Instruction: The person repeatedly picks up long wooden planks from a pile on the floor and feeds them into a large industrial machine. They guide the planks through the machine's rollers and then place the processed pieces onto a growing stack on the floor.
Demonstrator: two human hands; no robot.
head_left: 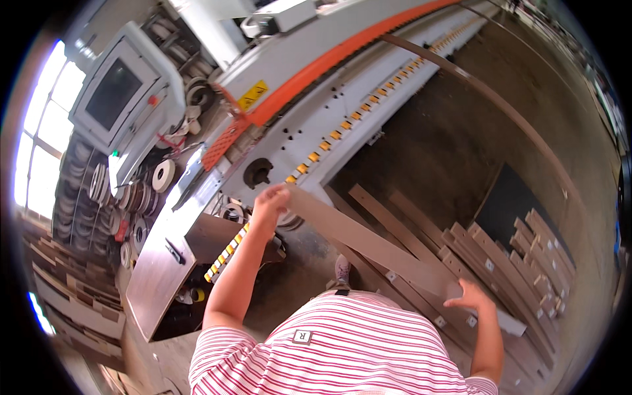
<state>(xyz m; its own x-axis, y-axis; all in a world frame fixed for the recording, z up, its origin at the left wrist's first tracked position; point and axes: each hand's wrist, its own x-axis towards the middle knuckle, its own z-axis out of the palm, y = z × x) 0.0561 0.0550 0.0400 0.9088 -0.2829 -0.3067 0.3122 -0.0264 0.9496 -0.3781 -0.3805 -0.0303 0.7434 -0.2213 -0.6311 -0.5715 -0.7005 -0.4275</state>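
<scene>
A long flat taupe board (368,243) is held in front of my body, slanting from upper left to lower right. My left hand (268,203) is closed around its far left end, beside the edge of the machine. Toward its other end, my right hand (471,296) grips the board's near edge, thumb stretched along its face; the fingertips beneath are partly hidden. Close to my left hand runs the row of yellow rollers (303,168) on the grey machine bed (322,122).
Several boards (490,266) stand stacked on the right beside a dark panel (510,204). A control cabinet with a screen (115,92) rises at upper left, near rolls of edging tape (163,176). A knife (174,251) lies on the wooden side table (151,283). A curved rail (507,118) crosses the right side.
</scene>
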